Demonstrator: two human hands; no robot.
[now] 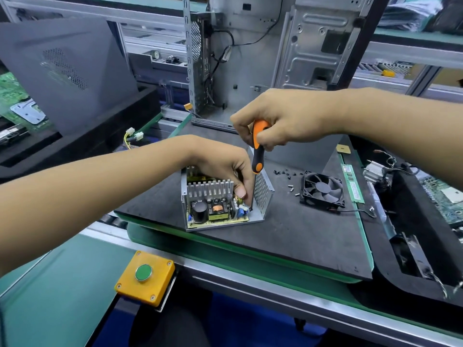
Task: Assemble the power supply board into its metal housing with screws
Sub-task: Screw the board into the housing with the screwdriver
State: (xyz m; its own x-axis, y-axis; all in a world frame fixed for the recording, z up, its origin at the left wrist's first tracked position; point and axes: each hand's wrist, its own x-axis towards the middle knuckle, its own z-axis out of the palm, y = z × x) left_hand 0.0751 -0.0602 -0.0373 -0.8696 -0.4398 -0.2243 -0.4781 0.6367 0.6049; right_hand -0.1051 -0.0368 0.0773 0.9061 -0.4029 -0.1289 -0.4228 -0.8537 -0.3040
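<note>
The power supply board [218, 209] already sits inside its metal housing [263, 194] on the bench [288, 236]. The right hand [288, 118] grips an orange screwdriver [258, 149], and the left hand [225, 164] pinches by its tip, apparently steadying a corner screw; loose screws [290, 189] remain nearby.

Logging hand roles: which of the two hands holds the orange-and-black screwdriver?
The right hand grips the orange-and-black screwdriver; the left hand reaches into the metal housing.
</note>
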